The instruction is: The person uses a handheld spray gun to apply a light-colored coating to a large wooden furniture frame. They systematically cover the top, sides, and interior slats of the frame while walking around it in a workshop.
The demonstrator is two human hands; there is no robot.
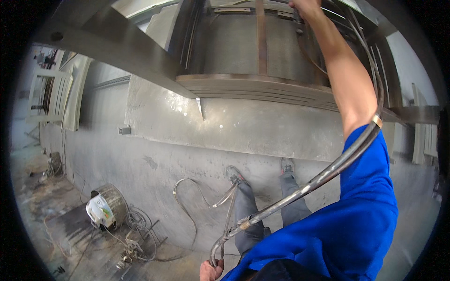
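Down at the lower edge, my left hand (211,270) is closed around a looped, paint-spattered grey hose (300,189). The hose climbs past my right elbow toward the top edge, with tape-like bands around it. My right arm reaches far up and forward. At the top edge my right hand (307,6) looks closed, its fingers partly cut off by the picture; a small dark metal piece (298,19) shows just below it. What it grips cannot be made out. Beside it stands a large brown-grey slatted frame (262,86) with upright bars.
A grey beam (126,49) crosses at upper left. Below the frame lies a pale, dusty sheet (225,124). A thinner hose (187,210) curls by my feet. At lower left are a drum (112,201) with a white jug (100,211) and coiled cables (138,222). A pale slatted panel (58,96) stands farther left.
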